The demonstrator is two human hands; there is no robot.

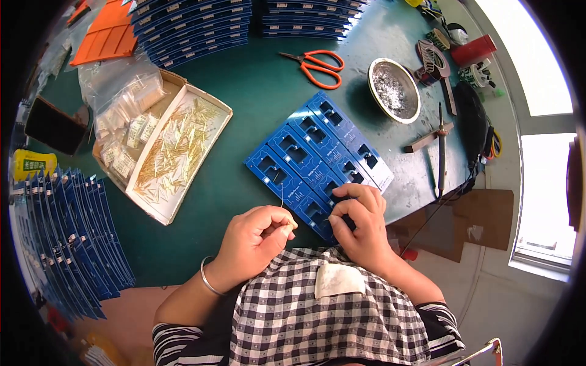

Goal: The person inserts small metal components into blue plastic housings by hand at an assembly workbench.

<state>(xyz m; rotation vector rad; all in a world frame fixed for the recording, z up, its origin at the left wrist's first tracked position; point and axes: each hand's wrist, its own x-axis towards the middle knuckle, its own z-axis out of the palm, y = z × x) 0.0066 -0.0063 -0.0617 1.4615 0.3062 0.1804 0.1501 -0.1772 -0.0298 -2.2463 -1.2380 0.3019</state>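
Observation:
A blue panel of circuit boards [332, 155] with square cut-outs lies tilted on the green table in front of me. My left hand [259, 236] is closed at the panel's near left edge, and a thin metal pin [282, 198] sticks up from its fingers. Over the panel's near right corner, my right hand [360, 221] has its thumb and forefinger curled together. Something tiny shows at those fingertips, too small to name. Many loose gold pins [177, 143] fill one half of a shallow cardboard box [175, 198] on the left.
Stacked blue boards stand at the back [192, 33] and at the left [73, 244]. Orange-handled cutters [323, 68] lie beyond the panel. A metal bowl [371, 82] with silvery bits, a soldering iron [441, 146] and solder reels [430, 58] are on the right.

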